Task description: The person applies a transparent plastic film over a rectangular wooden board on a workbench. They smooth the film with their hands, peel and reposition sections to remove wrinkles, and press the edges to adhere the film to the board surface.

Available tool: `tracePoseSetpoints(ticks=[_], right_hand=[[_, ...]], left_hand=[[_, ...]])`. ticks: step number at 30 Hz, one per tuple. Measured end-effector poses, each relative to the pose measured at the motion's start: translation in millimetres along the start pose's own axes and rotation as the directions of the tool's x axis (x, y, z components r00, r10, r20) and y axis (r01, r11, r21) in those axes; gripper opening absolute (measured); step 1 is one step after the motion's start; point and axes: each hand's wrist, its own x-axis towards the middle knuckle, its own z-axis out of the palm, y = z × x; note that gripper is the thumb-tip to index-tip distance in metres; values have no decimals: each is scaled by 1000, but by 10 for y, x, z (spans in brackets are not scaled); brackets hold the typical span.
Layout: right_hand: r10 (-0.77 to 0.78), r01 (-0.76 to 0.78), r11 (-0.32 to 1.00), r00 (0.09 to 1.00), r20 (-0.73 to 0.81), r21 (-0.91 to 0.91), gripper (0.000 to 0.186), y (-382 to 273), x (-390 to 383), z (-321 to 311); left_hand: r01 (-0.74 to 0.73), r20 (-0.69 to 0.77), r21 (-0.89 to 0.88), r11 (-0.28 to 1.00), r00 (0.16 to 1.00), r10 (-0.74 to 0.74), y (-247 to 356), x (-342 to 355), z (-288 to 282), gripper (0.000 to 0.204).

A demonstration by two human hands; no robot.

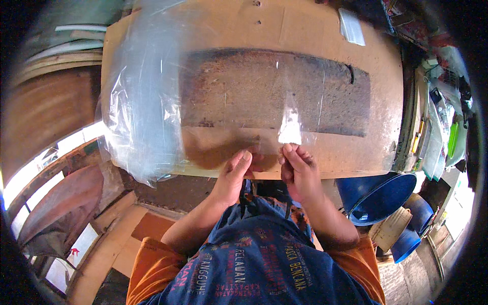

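My right hand point(300, 170) pinches the near edge of a clear plastic sheet point(294, 122), which glints as it lies over a dark, stained rectangular patch point(229, 89) on the tan work board point(382, 101). My left hand point(234, 175) is closed at the board's front edge, thumb against its fingers, left of the glinting sheet. Whatever it may grip is too clear or hidden to make out. A loose, crinkled heap of clear plastic sheets point(142, 119) covers the board's left end. A small clear piece point(351, 26) sits at the back right.
Blue tubs point(376, 198) and a beige bucket point(389, 229) stand below the board's right side. Plastic items and a green object point(452, 140) crowd the far right. Brown panels point(61, 127) and a brown curved object point(61, 198) are at the left.
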Motion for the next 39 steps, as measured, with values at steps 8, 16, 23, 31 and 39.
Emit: tracePoseSetpoints(ticks=[8,16,23,31,39], right_hand=[[98,-89,991,991,91,-100,18,67,-420,-90],[149,-143,942,989,4,303,31,61,-571,62],[-169,163,979,984,47,122,7,-259,-712,47],[-383,316,915,876,294,249,23,-413,-1147,186],[-294,341,934,902,315,-105,16,-368,-1305,418]], left_hand=[[-43,32,-195,980,998,51,305,55,179,46],[-90,-32,-124,988,996,86,696,-348,326,46],[-142,7,148,979,990,143,950,-730,298,50],[-247,107,119,962,966,235,1249,-1120,516,53],[-298,132,191,935,952,277,1328,-1289,569,53]])
